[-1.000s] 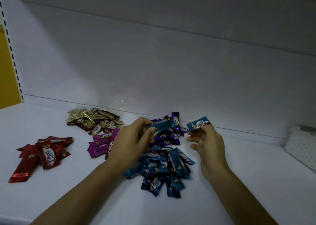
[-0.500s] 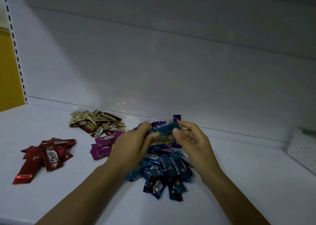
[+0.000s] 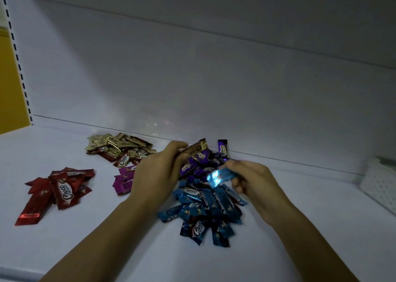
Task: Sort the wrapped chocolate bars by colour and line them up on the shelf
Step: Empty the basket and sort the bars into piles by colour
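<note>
Above the blue pile, my left hand pinches a gold bar, my right hand a blue bar; I should lay each flat with its colour.

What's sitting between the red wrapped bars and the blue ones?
In the head view: a small heap of magenta foil-wrapped bars, then the person's left hand.
</note>
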`<state>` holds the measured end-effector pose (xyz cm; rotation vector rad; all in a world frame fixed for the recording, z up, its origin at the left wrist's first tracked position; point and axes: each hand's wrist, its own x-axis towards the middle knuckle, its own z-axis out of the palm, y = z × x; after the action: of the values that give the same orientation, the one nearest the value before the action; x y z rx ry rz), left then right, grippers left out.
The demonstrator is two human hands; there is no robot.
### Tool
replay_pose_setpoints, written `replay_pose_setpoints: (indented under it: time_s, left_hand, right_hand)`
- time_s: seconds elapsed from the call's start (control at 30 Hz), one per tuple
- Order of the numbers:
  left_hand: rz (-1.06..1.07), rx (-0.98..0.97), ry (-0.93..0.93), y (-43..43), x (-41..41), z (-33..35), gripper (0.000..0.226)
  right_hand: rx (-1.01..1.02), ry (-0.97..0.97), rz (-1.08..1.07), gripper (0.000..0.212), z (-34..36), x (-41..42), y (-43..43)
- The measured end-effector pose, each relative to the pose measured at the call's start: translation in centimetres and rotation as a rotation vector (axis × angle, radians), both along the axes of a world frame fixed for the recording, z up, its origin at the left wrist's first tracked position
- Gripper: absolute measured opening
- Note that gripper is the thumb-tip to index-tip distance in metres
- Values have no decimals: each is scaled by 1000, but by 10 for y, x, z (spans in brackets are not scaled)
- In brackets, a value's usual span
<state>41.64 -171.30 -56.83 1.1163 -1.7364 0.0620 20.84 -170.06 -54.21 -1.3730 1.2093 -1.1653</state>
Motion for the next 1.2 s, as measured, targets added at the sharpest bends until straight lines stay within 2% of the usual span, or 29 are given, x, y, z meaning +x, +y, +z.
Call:
replay_pose_setpoints:
  time_s: [0.07,0.13,0.17,0.27,0.4,0.43,0.5,0.57,0.7,0.77,0.87,1.0,1.1,1.2]
  left_hand:
    - [22,-9,11,0,0,-2,42]
    - [44,27,28,1,1,-1,43]
    - [53,49,35,1,1,-1,42]
    - [74,88,100,1,-2,0,24]
    - [57,214,674,-14,11,19,11]
    - [103,198,701,-20,21,27,11]
    - [233,152,601,-32,44,40,12]
    - [382,189,444,-44,68,48,17]
    - [549,600,120,-55,98,46,49]
    - [588,587,-6,-49,91,40,53]
    - [355,347,-85,-21,54,33,46]
    - [7,261,-86,31,-8,19,57]
    - [-135,327,-213,55,-33,8,82]
    - [-47,515,-478,59,-42,-7,107]
  right_hand:
    - [-84,366,13,16,-9,4,0]
    - [-281,672,-156,10,-16,5,-3]
    - [-356,699,-223,7,-17,6,-2]
    - [-378,549,-219,9,-15,6,-2]
    - [-379,715,-101,20,-20,15,2]
    - [-388,720,-100,21,-22,17,1]
    - [-405,688,-115,24,-23,18,0]
    - [-426,672,-125,25,-22,20,-1]
    - [-449,707,-125,27,-19,24,3]
    - [-471,696,-136,29,-19,24,4]
    - [-525,701,-172,28,-20,21,3]
    - [-560,843,-196,20,-21,20,2]
    - [-563,876,-257,14,-21,20,0]
    - [-571,837,-329,16,-22,11,-5]
